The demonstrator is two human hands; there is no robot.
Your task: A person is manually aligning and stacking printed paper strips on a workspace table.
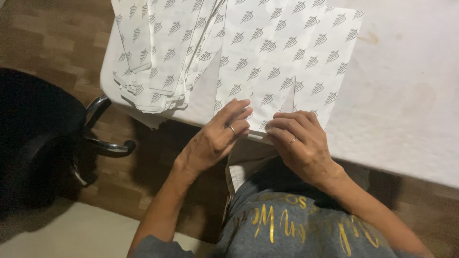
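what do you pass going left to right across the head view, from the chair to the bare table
black chair → stack of folded printed paper → left hand → right hand pressing the edge of the printed sheet → bare white table

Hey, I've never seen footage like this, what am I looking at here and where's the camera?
There is one picture, taken by a camera worn on a person's head, looking down at their own bare hands. The left hand and right hand, each wearing a ring, pinch the near edge of a white sheet of patterned paper on a white table. A stack of similar folded sheets lies to the left. A dark chair stands on the wooden floor.
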